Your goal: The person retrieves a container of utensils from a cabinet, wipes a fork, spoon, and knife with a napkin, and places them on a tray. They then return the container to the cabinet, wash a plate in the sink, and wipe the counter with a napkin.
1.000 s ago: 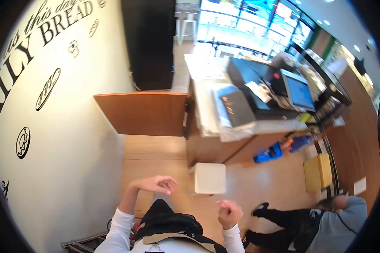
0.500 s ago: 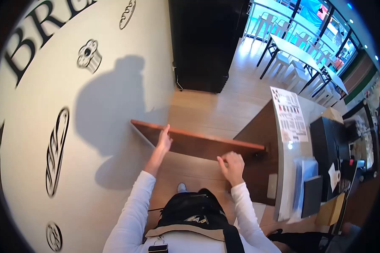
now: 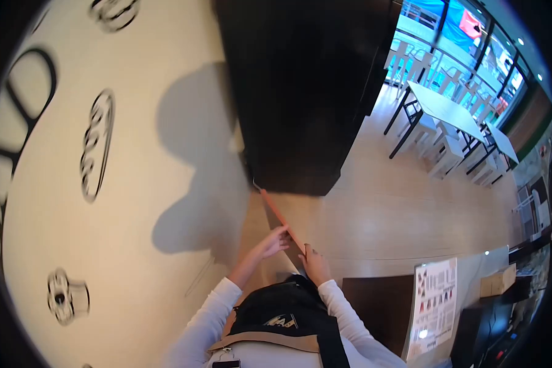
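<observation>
A narrow reddish-brown wooden panel (image 3: 280,214), seen nearly edge-on, runs from beside the tall black cabinet (image 3: 300,92) toward my body. My left hand (image 3: 274,241) rests against the panel's left side near its top edge, with the fingers apart. On the other side, my right hand (image 3: 314,265) is wrapped round the panel's edge close to my waist. Below both hands is my black apron (image 3: 276,310) with a tan band.
At left stands a cream wall (image 3: 135,270) with bread drawings. The counter (image 3: 435,356) at lower right bears a printed menu (image 3: 433,306) and a small cardboard box (image 3: 498,281). White tables (image 3: 444,110) and stools are at upper right, by the windows.
The panel has swung from lying across the passage to pointing away from me. My right hand has closed on it. The view has moved nearer the black cabinet, and the counter now sits lower right.
</observation>
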The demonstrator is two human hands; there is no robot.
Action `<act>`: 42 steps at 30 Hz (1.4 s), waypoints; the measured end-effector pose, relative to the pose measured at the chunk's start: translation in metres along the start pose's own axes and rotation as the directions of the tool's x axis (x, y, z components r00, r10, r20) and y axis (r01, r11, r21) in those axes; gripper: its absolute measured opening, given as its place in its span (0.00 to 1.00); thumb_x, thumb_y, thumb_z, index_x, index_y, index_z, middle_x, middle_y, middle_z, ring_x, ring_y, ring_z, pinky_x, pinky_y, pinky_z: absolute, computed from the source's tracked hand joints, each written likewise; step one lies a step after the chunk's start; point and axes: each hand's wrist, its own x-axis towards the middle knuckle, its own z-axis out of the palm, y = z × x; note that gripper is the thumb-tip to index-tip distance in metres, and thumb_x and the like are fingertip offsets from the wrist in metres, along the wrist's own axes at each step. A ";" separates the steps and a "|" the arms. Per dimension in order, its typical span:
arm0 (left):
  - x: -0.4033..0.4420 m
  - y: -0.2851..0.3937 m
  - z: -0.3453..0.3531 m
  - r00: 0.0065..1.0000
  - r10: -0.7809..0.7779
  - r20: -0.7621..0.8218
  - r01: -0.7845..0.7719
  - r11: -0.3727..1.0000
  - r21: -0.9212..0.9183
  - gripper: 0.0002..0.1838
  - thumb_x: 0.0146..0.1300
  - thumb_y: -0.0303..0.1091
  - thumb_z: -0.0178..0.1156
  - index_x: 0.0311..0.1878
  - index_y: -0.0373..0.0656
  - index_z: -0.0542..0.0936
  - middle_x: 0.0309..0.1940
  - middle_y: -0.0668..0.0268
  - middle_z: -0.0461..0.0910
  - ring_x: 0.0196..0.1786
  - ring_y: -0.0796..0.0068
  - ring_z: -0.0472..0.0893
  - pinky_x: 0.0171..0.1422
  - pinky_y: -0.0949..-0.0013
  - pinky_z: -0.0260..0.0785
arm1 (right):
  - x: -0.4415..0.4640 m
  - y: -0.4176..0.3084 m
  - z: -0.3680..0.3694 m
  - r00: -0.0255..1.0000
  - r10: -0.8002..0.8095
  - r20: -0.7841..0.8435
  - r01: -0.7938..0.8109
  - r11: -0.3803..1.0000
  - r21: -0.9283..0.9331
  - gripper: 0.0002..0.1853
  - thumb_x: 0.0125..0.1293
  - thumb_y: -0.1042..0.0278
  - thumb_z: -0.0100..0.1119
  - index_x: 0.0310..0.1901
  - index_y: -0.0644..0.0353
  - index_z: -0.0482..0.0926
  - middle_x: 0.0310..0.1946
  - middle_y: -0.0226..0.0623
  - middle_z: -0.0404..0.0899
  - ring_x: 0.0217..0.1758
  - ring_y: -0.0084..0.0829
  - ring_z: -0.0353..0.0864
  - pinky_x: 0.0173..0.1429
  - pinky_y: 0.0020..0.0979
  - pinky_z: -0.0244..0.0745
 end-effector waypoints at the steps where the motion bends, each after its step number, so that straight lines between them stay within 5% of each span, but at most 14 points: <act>1: 0.010 0.017 0.013 0.995 0.072 -0.065 -0.062 0.987 0.145 0.40 0.60 0.56 0.54 0.69 0.45 0.53 0.64 0.60 0.62 0.66 0.63 0.60 0.68 0.54 0.49 | 0.027 0.003 -0.003 1.000 0.014 -0.015 -0.014 1.000 -0.003 0.16 0.64 0.57 0.50 0.47 0.57 0.66 0.31 0.50 0.78 0.32 0.53 0.78 0.34 0.49 0.72; 7: 0.137 0.129 0.055 0.979 0.206 0.011 -0.172 0.788 0.591 0.40 0.61 0.49 0.56 0.68 0.36 0.53 0.65 0.51 0.58 0.69 0.59 0.57 0.70 0.61 0.48 | 0.176 0.048 -0.016 0.974 0.141 -0.176 -0.155 0.986 -0.065 0.15 0.66 0.53 0.47 0.40 0.59 0.65 0.26 0.48 0.78 0.28 0.51 0.79 0.29 0.47 0.73; 9: 0.221 0.132 0.025 0.905 0.296 0.304 -0.420 0.510 0.751 0.38 0.60 0.44 0.58 0.66 0.33 0.55 0.66 0.44 0.55 0.70 0.54 0.53 0.71 0.61 0.46 | 0.196 0.045 -0.038 0.963 0.151 -0.223 -0.180 0.977 -0.114 0.16 0.66 0.51 0.47 0.40 0.58 0.66 0.26 0.47 0.78 0.27 0.49 0.79 0.28 0.46 0.73; 10: 0.240 0.146 0.037 0.865 0.310 0.396 -0.459 0.168 0.872 0.35 0.60 0.43 0.57 0.64 0.32 0.59 0.65 0.42 0.55 0.70 0.52 0.53 0.72 0.60 0.46 | 0.211 0.044 -0.046 0.954 0.159 -0.253 -0.198 0.971 -0.137 0.17 0.66 0.50 0.47 0.40 0.58 0.67 0.26 0.46 0.78 0.27 0.48 0.80 0.27 0.45 0.74; 12: 0.281 0.159 0.047 0.765 0.040 0.643 -0.644 0.058 0.762 0.29 0.63 0.44 0.53 0.62 0.33 0.63 0.65 0.45 0.57 0.69 0.54 0.57 0.71 0.63 0.49 | 0.237 0.058 -0.040 0.913 0.241 -0.330 -0.301 0.943 -0.142 0.18 0.65 0.48 0.46 0.39 0.57 0.68 0.26 0.44 0.79 0.25 0.47 0.80 0.26 0.44 0.73; 15: 0.312 0.185 0.080 0.660 -0.458 0.595 -0.592 0.171 0.788 0.24 0.69 0.48 0.40 0.47 0.35 0.76 0.42 0.47 0.78 0.50 0.53 0.77 0.53 0.61 0.67 | 0.251 0.062 -0.034 0.813 0.400 -0.423 -0.477 0.874 -0.092 0.19 0.64 0.45 0.46 0.38 0.55 0.71 0.25 0.40 0.78 0.25 0.44 0.79 0.26 0.41 0.74; 16: 0.309 0.199 0.095 0.632 -0.474 0.613 -0.695 0.003 0.719 0.27 0.69 0.52 0.37 0.41 0.36 0.78 0.34 0.45 0.78 0.43 0.47 0.78 0.47 0.57 0.68 | 0.254 0.064 -0.041 0.782 0.438 -0.443 -0.523 0.848 -0.084 0.20 0.64 0.45 0.46 0.37 0.55 0.72 0.25 0.39 0.78 0.25 0.42 0.79 0.26 0.41 0.74; 21: 0.336 0.230 0.121 0.248 -0.873 0.420 -0.794 0.064 0.604 0.28 0.70 0.52 0.37 0.48 0.35 0.75 0.38 0.46 0.78 0.46 0.53 0.77 0.52 0.62 0.66 | 0.267 0.040 -0.040 0.642 0.619 -0.453 -0.706 0.707 -0.035 0.20 0.60 0.42 0.48 0.35 0.52 0.74 0.26 0.34 0.76 0.29 0.37 0.79 0.32 0.37 0.75; 27: 0.352 0.178 0.059 -0.269 -0.892 0.362 -0.589 0.450 0.671 0.29 0.68 0.55 0.41 0.54 0.37 0.72 0.49 0.59 0.76 0.51 0.68 0.73 0.56 0.66 0.63 | 0.264 -0.009 -0.014 0.531 0.556 -0.640 -0.787 0.603 -0.129 0.19 0.53 0.40 0.53 0.30 0.48 0.74 0.25 0.27 0.74 0.35 0.30 0.77 0.57 0.43 0.65; 30: 0.316 0.191 0.069 -0.409 -0.911 -0.047 -0.635 0.247 0.732 0.30 0.67 0.55 0.45 0.59 0.38 0.67 0.50 0.58 0.75 0.53 0.66 0.73 0.59 0.67 0.62 | 0.252 -0.051 -0.001 0.518 0.625 -0.584 -0.810 0.579 -0.099 0.23 0.49 0.36 0.53 0.36 0.46 0.75 0.31 0.25 0.75 0.41 0.27 0.75 0.63 0.48 0.57; 32: 0.297 0.186 0.051 -0.439 -0.896 -0.058 -0.618 0.255 0.744 0.31 0.66 0.55 0.47 0.61 0.39 0.66 0.52 0.57 0.74 0.56 0.66 0.71 0.61 0.67 0.61 | 0.240 -0.072 0.017 0.501 0.641 -0.582 -0.830 0.546 -0.114 0.29 0.45 0.31 0.53 0.41 0.45 0.75 0.38 0.25 0.77 0.46 0.26 0.75 0.65 0.50 0.53; 36: 0.267 0.171 0.017 -0.531 -0.847 0.019 -0.565 0.371 0.737 0.31 0.65 0.54 0.50 0.62 0.39 0.66 0.56 0.55 0.71 0.60 0.66 0.69 0.63 0.67 0.60 | 0.214 -0.141 0.017 0.132 0.811 -0.570 -0.872 0.368 0.321 0.39 0.53 0.28 0.46 0.55 0.55 0.68 0.56 0.42 0.66 0.63 0.40 0.62 0.68 0.52 0.41; 39: 0.284 0.150 0.035 -0.402 -0.913 0.070 -0.620 0.327 0.713 0.28 0.65 0.50 0.51 0.61 0.38 0.67 0.58 0.55 0.70 0.61 0.67 0.69 0.64 0.65 0.60 | 0.198 -0.170 0.063 -0.615 0.564 -0.552 -0.722 -0.122 0.681 0.37 0.59 0.46 0.53 0.61 0.65 0.56 0.63 0.56 0.57 0.69 0.48 0.53 0.71 0.51 0.37; 42: 0.330 0.118 0.060 -0.233 -0.936 0.264 -0.562 0.351 0.749 0.25 0.65 0.45 0.53 0.59 0.38 0.69 0.56 0.57 0.72 0.59 0.69 0.71 0.63 0.65 0.62 | 0.156 -0.191 0.082 -0.920 0.316 -0.231 -0.356 -0.434 0.828 0.37 0.55 0.60 0.62 0.61 0.72 0.56 0.61 0.58 0.59 0.66 0.51 0.57 0.70 0.44 0.46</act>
